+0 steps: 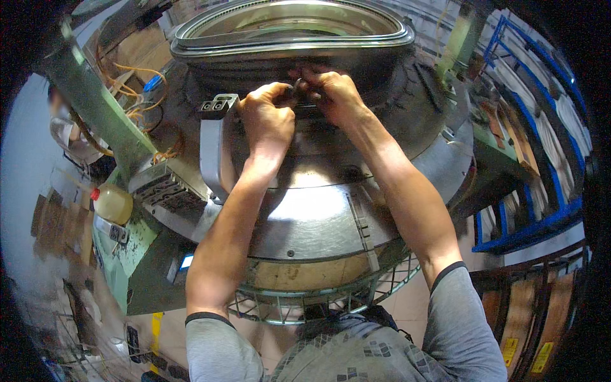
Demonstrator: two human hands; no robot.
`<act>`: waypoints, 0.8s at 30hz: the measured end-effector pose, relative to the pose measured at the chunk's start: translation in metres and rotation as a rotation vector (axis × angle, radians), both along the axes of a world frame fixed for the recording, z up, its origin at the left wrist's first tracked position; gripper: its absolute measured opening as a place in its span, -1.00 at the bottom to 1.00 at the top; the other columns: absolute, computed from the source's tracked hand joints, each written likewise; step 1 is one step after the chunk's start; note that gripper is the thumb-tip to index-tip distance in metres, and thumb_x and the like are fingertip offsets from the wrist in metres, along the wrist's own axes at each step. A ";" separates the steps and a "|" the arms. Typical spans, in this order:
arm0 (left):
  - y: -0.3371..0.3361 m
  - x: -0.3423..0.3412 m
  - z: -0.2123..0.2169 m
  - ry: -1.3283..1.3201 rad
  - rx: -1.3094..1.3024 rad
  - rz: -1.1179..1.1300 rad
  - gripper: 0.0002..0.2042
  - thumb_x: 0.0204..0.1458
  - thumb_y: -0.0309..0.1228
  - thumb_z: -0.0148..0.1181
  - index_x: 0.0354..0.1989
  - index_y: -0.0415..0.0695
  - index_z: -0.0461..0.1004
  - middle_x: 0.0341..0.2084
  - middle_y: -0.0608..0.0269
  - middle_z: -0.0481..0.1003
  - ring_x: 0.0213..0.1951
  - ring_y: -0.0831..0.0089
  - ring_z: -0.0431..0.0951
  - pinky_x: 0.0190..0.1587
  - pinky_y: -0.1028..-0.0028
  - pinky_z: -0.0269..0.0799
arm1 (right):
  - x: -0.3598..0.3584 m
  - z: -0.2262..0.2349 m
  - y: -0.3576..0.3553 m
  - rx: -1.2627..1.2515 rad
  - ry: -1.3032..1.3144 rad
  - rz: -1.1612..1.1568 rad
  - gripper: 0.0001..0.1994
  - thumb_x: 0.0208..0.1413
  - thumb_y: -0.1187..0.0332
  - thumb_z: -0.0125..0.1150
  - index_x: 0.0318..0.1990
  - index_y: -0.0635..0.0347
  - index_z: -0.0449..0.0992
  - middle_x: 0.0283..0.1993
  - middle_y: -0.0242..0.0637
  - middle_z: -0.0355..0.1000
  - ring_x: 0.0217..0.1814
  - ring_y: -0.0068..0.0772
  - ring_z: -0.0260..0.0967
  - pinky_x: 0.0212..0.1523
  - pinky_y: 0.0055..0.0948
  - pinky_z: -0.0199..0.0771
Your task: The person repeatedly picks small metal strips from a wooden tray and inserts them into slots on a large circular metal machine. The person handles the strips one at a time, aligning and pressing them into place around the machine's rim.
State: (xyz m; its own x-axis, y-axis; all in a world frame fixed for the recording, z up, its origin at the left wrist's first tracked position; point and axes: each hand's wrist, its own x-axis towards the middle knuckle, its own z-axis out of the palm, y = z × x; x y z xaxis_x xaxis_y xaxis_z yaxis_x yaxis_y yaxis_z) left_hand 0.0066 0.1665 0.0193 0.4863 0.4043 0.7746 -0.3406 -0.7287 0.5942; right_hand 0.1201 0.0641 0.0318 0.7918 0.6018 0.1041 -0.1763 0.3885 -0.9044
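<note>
Both my arms reach forward over a large round machine (312, 207) of worn metal. My left hand (268, 118) is closed, thumb and forefinger pinched together just in front of the machine's dark central drum (238, 73). Close on its right, my right hand (336, 95) is also closed, its fingertips bent in toward the left ones. Something small and dark shows between the fingertips, too small and shaded to name. Above and beyond my hands lies a wide shiny metal ring (293, 44). A grey curved bracket (213, 156) stands beside my left wrist.
Green posts (105, 89) rise at the left and far right. Orange cables (137, 111) hang at the left, above a jug of pale liquid with a red cap (113, 202). A blue rack (538, 232) holds pale cloth at the right. Another person (73, 134) is at the far left.
</note>
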 end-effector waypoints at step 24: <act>-0.002 -0.002 0.002 0.267 -0.934 -0.470 -0.88 -0.04 -0.64 0.35 -0.30 -0.27 0.59 -0.37 0.15 0.62 -0.37 0.41 0.62 -0.25 0.46 0.55 | -0.003 -0.038 -0.050 -0.305 -0.439 0.031 -0.87 0.17 0.43 0.27 -0.25 0.31 0.67 -0.51 -0.41 0.51 -0.55 -0.61 0.39 -0.54 -0.55 0.38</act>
State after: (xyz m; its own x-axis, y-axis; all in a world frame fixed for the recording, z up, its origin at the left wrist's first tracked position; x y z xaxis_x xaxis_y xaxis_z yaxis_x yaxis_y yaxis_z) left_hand 0.0045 0.1640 0.0213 0.8544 0.5094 0.1029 -0.2453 0.2208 0.9440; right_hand 0.1167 0.0142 -0.0062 0.6948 0.6786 0.2382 0.2366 0.0971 -0.9667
